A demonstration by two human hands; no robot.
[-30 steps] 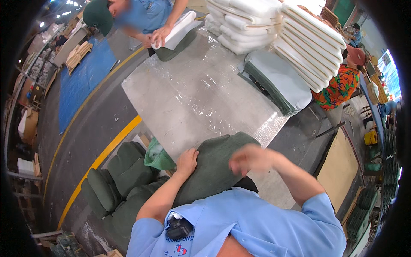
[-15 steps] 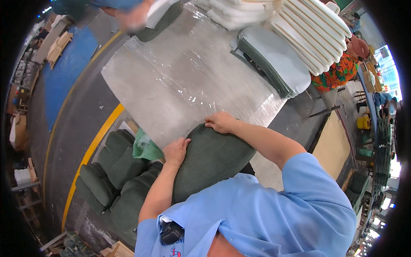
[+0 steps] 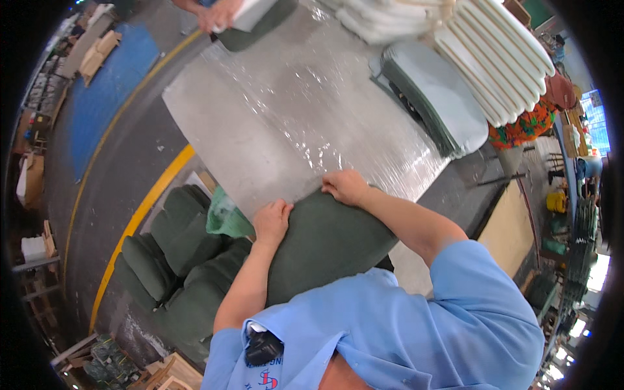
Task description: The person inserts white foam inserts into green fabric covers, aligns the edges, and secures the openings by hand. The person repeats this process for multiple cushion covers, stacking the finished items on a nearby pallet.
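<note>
A dark green fabric-covered cushion leans between my body and the near corner of the plastic-wrapped table. At the cushion's upper left edge, my left hand is closed with its fingertips pinching the fabric. My right hand grips the top edge of the same cushion, fingers curled over the rim. The cushion's lower part is hidden behind my blue shirt.
Several green cushions are piled at my left beside a green plastic bag. Grey and green covers lie stacked at the table's right, near white foam pads. Across the table, another person's hand holds a white and green piece.
The whole view has shifted slightly, so the table and cushions appear a little further right. Both my hands keep their grip on the cushion. The other person's hand has moved at the far edge.
</note>
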